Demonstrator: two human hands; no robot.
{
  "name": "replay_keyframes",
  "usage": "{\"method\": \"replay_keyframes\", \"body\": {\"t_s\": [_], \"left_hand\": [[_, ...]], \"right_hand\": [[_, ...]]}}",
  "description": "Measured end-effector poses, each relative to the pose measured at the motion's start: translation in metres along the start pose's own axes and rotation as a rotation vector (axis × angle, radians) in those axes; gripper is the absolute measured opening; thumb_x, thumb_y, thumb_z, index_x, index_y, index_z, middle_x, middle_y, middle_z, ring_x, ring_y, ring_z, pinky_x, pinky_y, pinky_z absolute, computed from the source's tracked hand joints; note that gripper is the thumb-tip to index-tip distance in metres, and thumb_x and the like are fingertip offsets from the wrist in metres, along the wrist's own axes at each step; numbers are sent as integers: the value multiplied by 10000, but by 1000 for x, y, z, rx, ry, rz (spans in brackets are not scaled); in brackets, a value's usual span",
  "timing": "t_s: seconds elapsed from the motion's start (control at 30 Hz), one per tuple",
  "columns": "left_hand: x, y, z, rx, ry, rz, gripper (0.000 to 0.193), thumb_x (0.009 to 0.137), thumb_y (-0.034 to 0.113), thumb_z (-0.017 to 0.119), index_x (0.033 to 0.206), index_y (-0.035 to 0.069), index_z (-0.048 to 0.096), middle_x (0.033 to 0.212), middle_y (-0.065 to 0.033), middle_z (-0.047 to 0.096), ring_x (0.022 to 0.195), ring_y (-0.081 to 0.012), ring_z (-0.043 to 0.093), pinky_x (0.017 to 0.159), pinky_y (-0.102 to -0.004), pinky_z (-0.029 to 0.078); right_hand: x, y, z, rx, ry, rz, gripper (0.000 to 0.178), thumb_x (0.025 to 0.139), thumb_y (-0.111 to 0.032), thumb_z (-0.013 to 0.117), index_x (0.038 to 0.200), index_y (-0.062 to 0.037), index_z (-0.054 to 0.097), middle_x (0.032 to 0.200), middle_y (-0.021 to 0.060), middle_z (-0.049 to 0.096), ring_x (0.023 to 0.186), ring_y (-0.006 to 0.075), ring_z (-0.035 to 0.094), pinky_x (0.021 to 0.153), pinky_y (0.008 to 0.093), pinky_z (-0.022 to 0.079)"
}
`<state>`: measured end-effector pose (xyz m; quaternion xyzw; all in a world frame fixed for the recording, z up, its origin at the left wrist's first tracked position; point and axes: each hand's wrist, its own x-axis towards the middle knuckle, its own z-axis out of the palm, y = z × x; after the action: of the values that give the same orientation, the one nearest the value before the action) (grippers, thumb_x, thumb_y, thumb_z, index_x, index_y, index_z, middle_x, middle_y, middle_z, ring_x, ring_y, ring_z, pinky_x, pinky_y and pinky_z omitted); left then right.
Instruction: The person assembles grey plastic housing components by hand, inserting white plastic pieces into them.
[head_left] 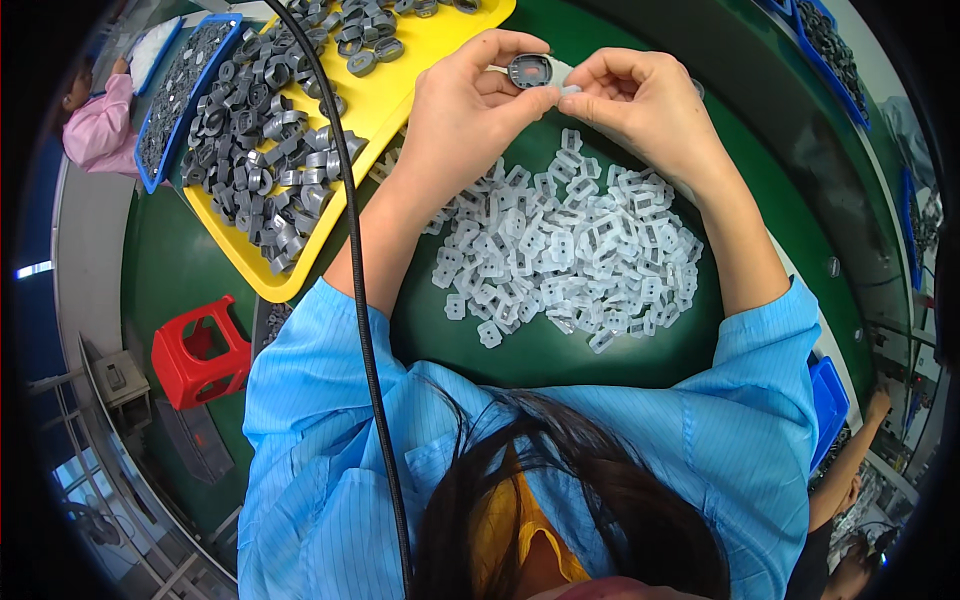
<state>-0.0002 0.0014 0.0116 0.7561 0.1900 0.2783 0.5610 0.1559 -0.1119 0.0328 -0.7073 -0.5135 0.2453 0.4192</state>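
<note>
My left hand [458, 105] grips a small dark grey oval plastic housing [530, 70] between thumb and fingers, its hollow side showing. Close beside it, my right hand [662, 110] pinches a small whitish translucent plastic piece [570, 90], mostly covered by the fingertips. Whether the two parts touch cannot be made out. Below both hands, a heap of translucent white plastic pieces [570, 250] with small holes is spread over the green tabletop [425, 345].
A yellow tray [272, 284] of grey housings [265, 165] stands at the left. A black cable [352, 220] hangs across the view. Blue trays [150, 178] of small parts, a red stool [172, 355] and a person in pink [100, 138] are farther left. Another person's arm [845, 465] shows at the lower right.
</note>
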Motion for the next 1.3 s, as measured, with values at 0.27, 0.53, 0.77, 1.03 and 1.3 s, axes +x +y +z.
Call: {"method": "replay_keyframes", "body": {"t_s": [0.27,0.53,0.77,1.03,1.3], "left_hand": [[2,-3,4,132,57,112,357,796,15,743,1117,-35,595,945,-80,675,815,-90,661,699,-198,539],[-1,-8,10,440,209,415,325,737,12,762,1023,-40,616,918,-95,692,763,-117,686,658,-237,581],[-4,-8,15,484,243,461,318,721,28,775,995,-19,621,898,-99,691,723,-140,695,624,-246,577],[5,-7,14,569,315,745,351,637,19,807,946,37,641,892,-82,628,792,-196,640,679,-286,531],[1,-3,9,663,247,723,392,606,174,852,947,90,679,940,-48,617,906,-237,582,805,-343,438]], "right_hand": [[8,11,-14,308,-72,72,161,783,-135,741,846,9,709,716,-4,641,705,72,581,632,204,448],[-2,-7,17,121,168,-94,191,769,-184,762,776,-3,701,621,-13,597,582,39,493,536,219,399],[2,4,16,347,78,-56,158,763,-162,767,775,-17,705,644,-31,583,618,40,487,590,203,404],[3,0,12,657,-89,16,243,805,-139,724,985,15,668,824,28,664,755,72,592,706,216,459],[7,15,2,803,-210,89,120,840,-84,673,922,4,673,847,54,679,761,87,630,715,219,502]]}}
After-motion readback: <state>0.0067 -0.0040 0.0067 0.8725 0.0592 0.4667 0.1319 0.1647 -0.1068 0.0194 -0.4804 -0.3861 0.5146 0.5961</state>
